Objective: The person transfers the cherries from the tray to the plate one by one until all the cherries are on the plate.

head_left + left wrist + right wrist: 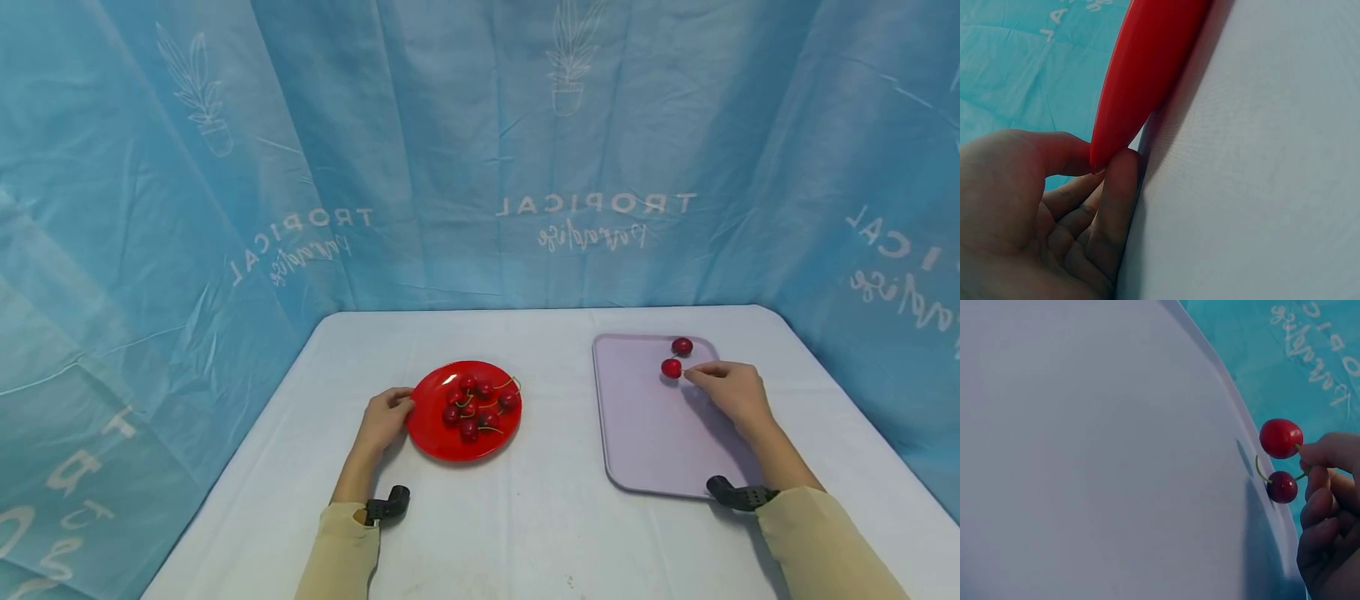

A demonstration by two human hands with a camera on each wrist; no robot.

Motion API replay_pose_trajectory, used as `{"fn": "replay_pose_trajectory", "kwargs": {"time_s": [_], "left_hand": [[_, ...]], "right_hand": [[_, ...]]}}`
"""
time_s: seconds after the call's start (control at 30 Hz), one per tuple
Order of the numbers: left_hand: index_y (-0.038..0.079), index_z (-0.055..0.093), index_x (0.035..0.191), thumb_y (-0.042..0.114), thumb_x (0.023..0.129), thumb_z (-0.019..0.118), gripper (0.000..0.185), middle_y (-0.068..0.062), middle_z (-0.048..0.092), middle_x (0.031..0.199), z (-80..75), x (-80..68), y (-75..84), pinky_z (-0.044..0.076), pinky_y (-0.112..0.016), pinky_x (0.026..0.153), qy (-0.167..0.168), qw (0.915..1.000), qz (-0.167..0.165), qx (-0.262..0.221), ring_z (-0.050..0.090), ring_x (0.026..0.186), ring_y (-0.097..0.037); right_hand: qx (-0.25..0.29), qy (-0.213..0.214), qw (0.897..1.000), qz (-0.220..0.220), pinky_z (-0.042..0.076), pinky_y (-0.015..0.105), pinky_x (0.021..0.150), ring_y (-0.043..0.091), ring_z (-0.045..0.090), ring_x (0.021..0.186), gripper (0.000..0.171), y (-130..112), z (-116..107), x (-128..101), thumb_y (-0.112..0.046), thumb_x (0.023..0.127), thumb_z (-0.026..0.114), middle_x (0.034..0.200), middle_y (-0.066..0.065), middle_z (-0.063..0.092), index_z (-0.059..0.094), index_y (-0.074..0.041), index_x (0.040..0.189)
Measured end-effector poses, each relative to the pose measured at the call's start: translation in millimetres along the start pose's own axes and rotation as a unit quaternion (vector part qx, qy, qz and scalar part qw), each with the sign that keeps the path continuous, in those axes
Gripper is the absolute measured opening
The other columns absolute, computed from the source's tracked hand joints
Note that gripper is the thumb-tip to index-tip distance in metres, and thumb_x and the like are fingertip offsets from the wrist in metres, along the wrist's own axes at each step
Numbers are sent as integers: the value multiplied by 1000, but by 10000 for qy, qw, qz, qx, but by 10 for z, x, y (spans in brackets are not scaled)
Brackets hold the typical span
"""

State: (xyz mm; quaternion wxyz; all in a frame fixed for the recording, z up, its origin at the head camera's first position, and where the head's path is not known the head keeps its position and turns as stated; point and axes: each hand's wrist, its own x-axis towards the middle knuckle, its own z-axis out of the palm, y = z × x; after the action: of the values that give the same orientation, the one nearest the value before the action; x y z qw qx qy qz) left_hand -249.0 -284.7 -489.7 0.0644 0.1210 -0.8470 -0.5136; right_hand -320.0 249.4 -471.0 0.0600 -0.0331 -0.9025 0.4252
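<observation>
A red plate [427, 429] bearing several cherries [468, 410] stands left of the table's middle. My left hand [387, 417] pinches its left rim between thumb and fingers. In the left wrist view the plate's edge [1141, 69] sits between the thumb and the fingertips. Over the far end of the lilac tray [648, 433], my right hand [731, 390] pinches the stem of a bright red cherry [1281, 439]. A darker cherry [1282, 487] with a curved stem lies on the tray close beyond it.
A white cloth covers the table [555, 533]. Blue printed curtains [450, 150] hang behind it and at both sides. The tray has a low raised rim, and a stretch of white cloth separates it from the plate.
</observation>
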Motion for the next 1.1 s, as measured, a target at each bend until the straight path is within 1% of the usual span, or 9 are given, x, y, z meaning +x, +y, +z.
{"fn": "replay_pose_trajectory", "kwargs": {"time_s": [0.1, 0.27, 0.47, 0.53, 0.7, 0.87, 1.1], "left_hand": [[3, 63, 121, 18, 94, 55, 32, -13, 64, 113, -4, -2, 24, 52, -35, 81, -24, 10000, 15, 28, 59, 98, -25], [4, 63, 122, 19, 94, 55, 32, -12, 64, 114, -2, -16, 20, 52, -36, 82, -34, 10000, -26, 15, 59, 99, -25], [3, 62, 122, 17, 94, 54, 32, -12, 64, 113, 0, -10, 12, 53, -34, 78, -12, 10000, 20, 43, 59, 97, -25], [4, 63, 122, 17, 94, 55, 32, -12, 64, 112, 0, -6, 11, 53, -33, 77, 9, 10000, 27, 51, 59, 96, -24], [4, 63, 121, 18, 94, 55, 31, -11, 64, 112, -2, -3, 23, 53, -34, 78, -10, 10000, 33, 15, 59, 96, -24], [4, 63, 121, 18, 94, 55, 31, -11, 64, 112, -10, -4, 37, 53, -34, 79, -7, 10000, 48, 18, 59, 97, -25], [2, 63, 121, 17, 95, 55, 31, -13, 64, 112, -15, -15, 44, 53, -35, 80, -22, 10000, 85, 13, 60, 97, -25]], "right_hand": [[42, -20, 10000, 12, 47, 27, 63, 30, 53, 90, 53, -22, 15, 0, -44, 91, 62, 110, 24, 63, 67, 4, 112], [119, -111, 9998, -85, 48, 26, 63, 29, 56, 87, 54, -108, 48, -39, -46, 90, 62, 110, 22, 63, 66, 2, 114], [41, -213, 9979, -611, 49, 30, 67, 29, 58, 87, 49, -269, 111, -116, -43, 90, 63, 108, 21, 65, 69, 1, 112], [57, -229, 9972, -715, 50, 30, 67, 29, 59, 86, 47, -305, 136, -128, -42, 90, 64, 106, 20, 66, 69, 0, 110], [70, -317, 9966, -753, 51, 28, 65, 27, 58, 85, 43, -340, 199, -132, -40, 90, 65, 101, 15, 67, 70, -2, 108], [165, -388, 9952, -888, 51, 29, 64, 28, 57, 84, 39, -363, 262, -145, -37, 90, 66, 98, 14, 67, 71, -2, 105], [151, -468, 9929, -1085, 51, 30, 68, 27, 59, 86, 35, -471, 352, -228, -33, 90, 67, 98, 12, 68, 72, -2, 103]]}}
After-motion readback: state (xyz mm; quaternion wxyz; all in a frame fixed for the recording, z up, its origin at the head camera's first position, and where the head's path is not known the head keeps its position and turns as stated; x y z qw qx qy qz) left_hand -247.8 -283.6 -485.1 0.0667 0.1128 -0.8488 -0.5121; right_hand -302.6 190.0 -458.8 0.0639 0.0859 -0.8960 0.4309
